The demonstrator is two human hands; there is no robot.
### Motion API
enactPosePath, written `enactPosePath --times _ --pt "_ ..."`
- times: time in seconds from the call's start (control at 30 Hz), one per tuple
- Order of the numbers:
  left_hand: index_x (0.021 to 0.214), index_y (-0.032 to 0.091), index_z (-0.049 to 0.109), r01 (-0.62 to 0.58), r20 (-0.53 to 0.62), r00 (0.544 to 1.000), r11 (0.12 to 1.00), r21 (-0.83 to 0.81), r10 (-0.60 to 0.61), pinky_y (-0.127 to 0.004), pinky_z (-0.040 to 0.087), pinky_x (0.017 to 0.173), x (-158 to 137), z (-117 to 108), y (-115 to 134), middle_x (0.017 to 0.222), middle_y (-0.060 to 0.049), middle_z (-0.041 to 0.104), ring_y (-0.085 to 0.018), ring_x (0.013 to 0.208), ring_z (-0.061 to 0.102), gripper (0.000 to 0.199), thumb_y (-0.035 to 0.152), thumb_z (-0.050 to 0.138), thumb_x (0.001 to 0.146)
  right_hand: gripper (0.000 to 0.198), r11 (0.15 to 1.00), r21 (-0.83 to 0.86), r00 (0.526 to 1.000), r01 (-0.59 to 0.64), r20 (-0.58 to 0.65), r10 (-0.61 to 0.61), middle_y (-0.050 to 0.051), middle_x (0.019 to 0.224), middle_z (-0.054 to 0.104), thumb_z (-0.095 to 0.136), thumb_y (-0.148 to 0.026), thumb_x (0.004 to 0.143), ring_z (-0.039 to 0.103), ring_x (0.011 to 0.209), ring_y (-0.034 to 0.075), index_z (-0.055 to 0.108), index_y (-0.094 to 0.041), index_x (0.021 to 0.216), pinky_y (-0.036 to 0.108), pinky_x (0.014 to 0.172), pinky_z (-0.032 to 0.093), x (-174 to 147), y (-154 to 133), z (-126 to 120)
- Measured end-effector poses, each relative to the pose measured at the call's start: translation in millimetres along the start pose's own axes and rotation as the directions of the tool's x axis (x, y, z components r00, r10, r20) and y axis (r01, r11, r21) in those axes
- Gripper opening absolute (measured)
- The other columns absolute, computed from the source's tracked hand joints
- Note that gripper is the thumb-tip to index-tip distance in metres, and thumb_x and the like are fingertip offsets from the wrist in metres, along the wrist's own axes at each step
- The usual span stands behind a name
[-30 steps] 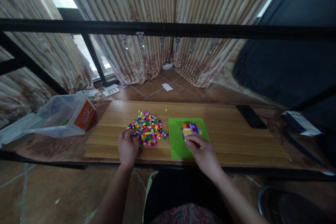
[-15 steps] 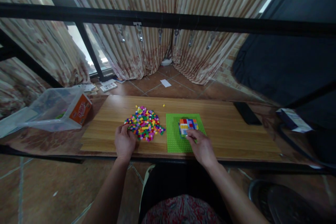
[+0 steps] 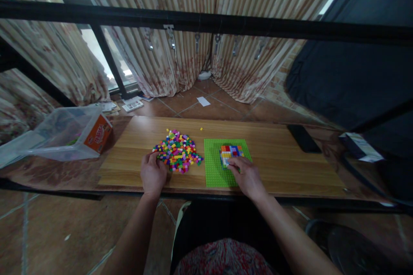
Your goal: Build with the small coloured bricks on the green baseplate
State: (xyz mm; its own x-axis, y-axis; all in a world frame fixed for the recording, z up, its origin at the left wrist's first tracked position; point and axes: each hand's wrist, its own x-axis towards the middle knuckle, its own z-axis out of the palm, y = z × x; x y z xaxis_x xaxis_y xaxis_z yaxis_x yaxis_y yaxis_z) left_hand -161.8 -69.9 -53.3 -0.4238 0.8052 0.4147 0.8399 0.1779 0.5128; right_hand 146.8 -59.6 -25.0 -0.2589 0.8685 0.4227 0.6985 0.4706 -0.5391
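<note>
My left hand (image 3: 153,174) rests on the wooden board with bent, slightly parted fingers, touching the left edge of a pile of small colourful building bricks (image 3: 180,152). No brick shows in its grasp, though the fingertips are partly hidden. On a green studded baseplate (image 3: 213,176) stands a low block of joined bricks (image 3: 232,150) in red, yellow, blue, orange and white. At its near side, my right hand (image 3: 248,176) has thumb and forefinger pinched together over a small whitish brick, mostly hidden by the fingers.
One yellow brick (image 3: 201,129) lies apart near the board's far edge. A clear plastic box (image 3: 69,133) with an orange label stands left of the wooden board (image 3: 274,176). At the right are a black phone (image 3: 303,138) and a small carton (image 3: 361,147). A black rail (image 3: 206,23) crosses beyond.
My right fingertips have shifted slightly up and left on the near side of the brick block. My left hand stays at the pile's edge.
</note>
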Motion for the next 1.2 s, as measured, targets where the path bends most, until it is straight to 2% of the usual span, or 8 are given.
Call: enactPosePath --times 0.5,0.7,0.8,0.87,0.97,1.07,1.13,1.2 --pt "0.103 0.015 0.064 -0.029 -0.011 1.0 0.999 -0.02 0.029 -0.036 0.048 0.091 0 3 -5 0.105 -0.011 0.059 -0.024 0.103 0.058 0.029 0.014 0.044 0.082 0.02 0.994 -0.055 0.995 0.097 0.01 -0.097 0.004 0.08 0.066 0.055 -0.02 0.09 0.059 0.077 0.019 0.068 -0.022 0.075 0.03 0.072 0.046 -4 4 3" --pt "0.103 0.014 0.064 -0.032 -0.012 0.999 0.999 -0.005 0.032 -0.037 0.049 0.089 0 3 -5 0.105 -0.012 0.06 -0.025 0.102 0.058 0.029 0.014 0.044 0.081 0.026 0.997 -0.052 0.998 0.059 0.03 -0.057 0.004 0.081 0.067 0.053 -0.02 0.09 0.061 0.08 0.019 0.068 -0.023 0.07 0.031 0.073 0.048 -3 2 6" --pt "0.103 0.014 0.064 -0.023 -0.013 1.0 1.0 0.003 0.023 -0.037 0.049 0.09 0 3 -4 0.105 -0.012 0.06 -0.025 0.102 0.058 0.03 0.014 0.044 0.081 0.022 0.999 0.036 0.999 0.007 0.037 -0.009 0.004 0.083 0.069 0.053 -0.024 0.09 0.063 0.08 0.02 0.07 -0.024 0.075 0.032 0.074 0.049 -3 0 2" --pt "0.103 0.014 0.064 -0.024 -0.01 1.0 1.0 0.001 0.024 -0.037 0.049 0.09 0 2 -4 0.104 -0.012 0.061 -0.025 0.102 0.058 0.03 0.014 0.044 0.081 0.019 0.991 0.123 0.998 -0.061 -0.011 0.063 0.004 0.089 0.071 0.054 -0.029 0.09 0.065 0.084 0.019 0.072 -0.024 0.084 0.033 0.078 0.051 -1 -1 -5" --pt "0.103 0.013 0.064 -0.039 -0.006 0.999 0.999 0.004 0.039 -0.038 0.049 0.09 0 3 -5 0.104 -0.012 0.061 -0.025 0.101 0.059 0.03 0.015 0.044 0.082 0.022 0.963 0.201 0.966 -0.179 -0.149 0.211 0.005 0.093 0.072 0.054 -0.034 0.088 0.067 0.084 0.02 0.072 -0.022 0.093 0.033 0.076 0.052 14 1 -20" --pt "0.103 0.012 0.064 -0.045 -0.014 0.999 0.999 0.008 0.045 -0.038 0.05 0.09 0 4 -6 0.105 -0.014 0.061 -0.026 0.102 0.058 0.03 0.015 0.043 0.082 0.024 0.954 0.216 0.933 -0.206 -0.251 0.259 0.007 0.089 0.073 0.054 -0.034 0.086 0.067 0.08 0.021 0.072 -0.019 0.089 0.034 0.074 0.052 42 10 -33" --pt "0.103 0.012 0.064 -0.043 -0.014 0.999 0.999 0.011 0.043 -0.039 0.05 0.089 1 4 -7 0.106 -0.014 0.061 -0.026 0.102 0.058 0.03 0.015 0.043 0.082 0.023 0.956 0.195 0.925 -0.217 -0.272 0.265 0.008 0.088 0.074 0.055 -0.031 0.084 0.068 0.08 0.021 0.072 -0.017 0.088 0.034 0.075 0.052 64 18 -35" --pt "0.103 0.012 0.064 -0.042 -0.009 0.999 0.999 0.012 0.042 -0.04 0.051 0.088 1 5 -8 0.106 -0.014 0.061 -0.026 0.101 0.058 0.03 0.016 0.043 0.083 0.022 0.965 0.137 0.947 -0.226 -0.202 0.25 0.009 0.088 0.074 0.054 -0.028 0.083 0.068 0.079 0.021 0.073 -0.016 0.088 0.035 0.075 0.052 84 23 -30"
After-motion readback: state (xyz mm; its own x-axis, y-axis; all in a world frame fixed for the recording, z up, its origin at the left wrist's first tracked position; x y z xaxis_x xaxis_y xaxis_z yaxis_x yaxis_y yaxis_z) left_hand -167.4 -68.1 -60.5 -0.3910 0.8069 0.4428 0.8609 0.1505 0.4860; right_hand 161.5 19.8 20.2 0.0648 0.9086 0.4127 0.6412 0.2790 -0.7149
